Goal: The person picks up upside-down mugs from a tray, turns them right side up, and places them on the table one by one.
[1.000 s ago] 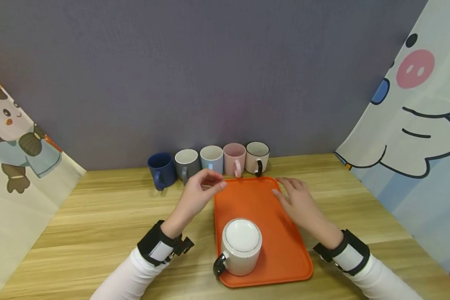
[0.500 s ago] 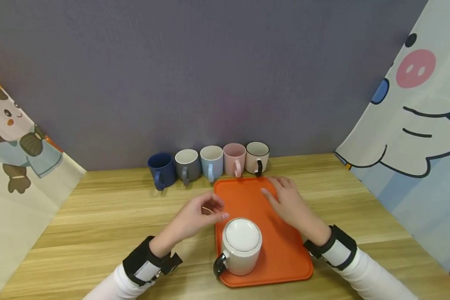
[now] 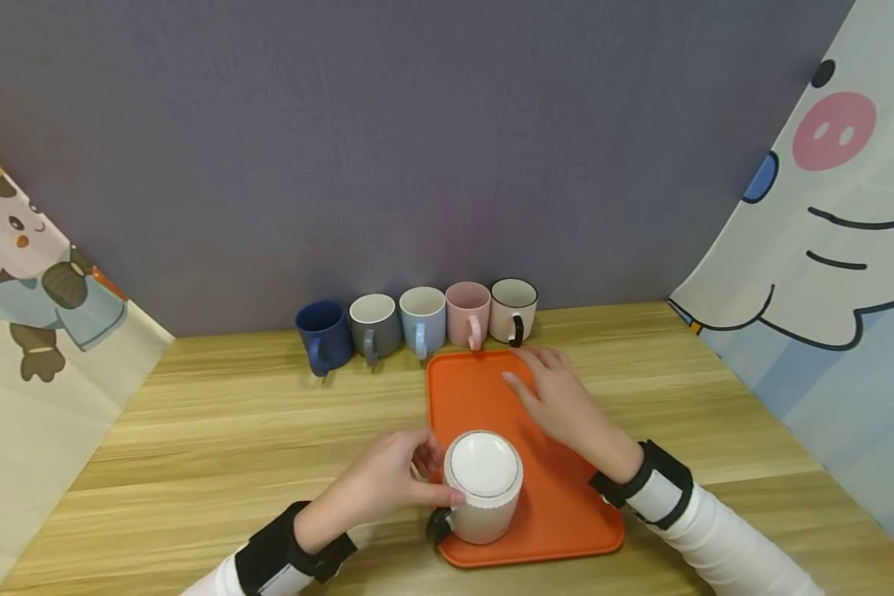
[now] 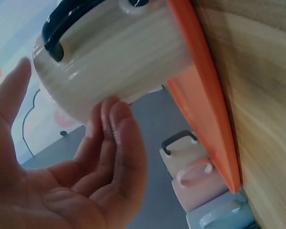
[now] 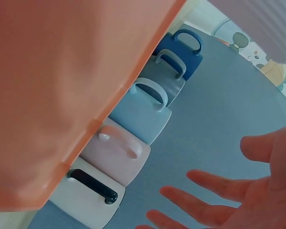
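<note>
A cream mug point(image 3: 484, 488) with a black handle point(image 3: 439, 526) stands upside down on the near left part of the orange tray point(image 3: 492, 381), its white base up. My left hand point(image 3: 387, 480) is at its left side, thumb and fingers spread around the mug. In the left wrist view, the fingertips come close to or touch the mug point(image 4: 114, 57), while the thumb stands apart from it. Over the tray's far right edge my right hand point(image 3: 566, 410) hovers with fingers extended, holding nothing. The right wrist view shows that hand point(image 5: 248, 191) with spread fingers.
Along the grey wall stand several upright mugs: dark blue point(image 3: 324, 338), grey point(image 3: 376, 329), light blue point(image 3: 423, 321), pink point(image 3: 468, 314), and cream with black rim point(image 3: 512, 310). They stand just behind the tray's far edge on the wooden table point(image 3: 231, 430). Printed cloths hang at both sides.
My left hand has come down and nearer, from above the tray's far left edge to the upside-down mug. My right hand has shifted left. The mugs and tray have stayed in place.
</note>
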Available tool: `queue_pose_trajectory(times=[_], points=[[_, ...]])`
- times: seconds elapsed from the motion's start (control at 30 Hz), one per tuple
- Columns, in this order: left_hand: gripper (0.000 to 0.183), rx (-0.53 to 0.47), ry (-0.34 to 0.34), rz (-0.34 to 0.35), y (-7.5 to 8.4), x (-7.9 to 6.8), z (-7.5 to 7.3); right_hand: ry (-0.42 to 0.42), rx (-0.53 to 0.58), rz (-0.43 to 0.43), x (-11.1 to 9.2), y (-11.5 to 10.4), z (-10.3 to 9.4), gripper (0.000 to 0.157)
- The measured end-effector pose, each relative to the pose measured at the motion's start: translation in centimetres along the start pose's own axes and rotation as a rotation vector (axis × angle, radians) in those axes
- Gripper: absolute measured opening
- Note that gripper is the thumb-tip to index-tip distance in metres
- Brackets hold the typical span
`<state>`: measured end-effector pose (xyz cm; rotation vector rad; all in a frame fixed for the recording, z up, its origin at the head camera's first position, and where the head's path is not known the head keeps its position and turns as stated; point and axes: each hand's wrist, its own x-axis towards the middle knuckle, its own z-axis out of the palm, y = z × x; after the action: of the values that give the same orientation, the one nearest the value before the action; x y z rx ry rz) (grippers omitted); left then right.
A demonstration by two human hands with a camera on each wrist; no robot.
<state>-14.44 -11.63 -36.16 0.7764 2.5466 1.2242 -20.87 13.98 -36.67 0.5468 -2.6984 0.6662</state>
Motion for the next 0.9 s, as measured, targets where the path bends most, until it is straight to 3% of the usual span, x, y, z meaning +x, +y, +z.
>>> queue_pose_trajectory(times=[0.4, 0.63, 0.9], points=[[0.031, 0.14, -0.071, 0.034, 0.0, -0.7, 0.5, 0.009, 0.018, -0.027, 0.5, -1.2, 0.3, 0.047], [0.03, 0.065, -0.14, 0.028, 0.1, -0.8, 1.0, 0.025, 0.024, -0.049, 0.4, -1.6, 0.3, 0.044], [0.025, 0.004, -0.109, 0.015, 0.3, -0.8, 1.2, 0.022, 0.022, -0.046, 0.5, -1.5, 0.3, 0.045]])
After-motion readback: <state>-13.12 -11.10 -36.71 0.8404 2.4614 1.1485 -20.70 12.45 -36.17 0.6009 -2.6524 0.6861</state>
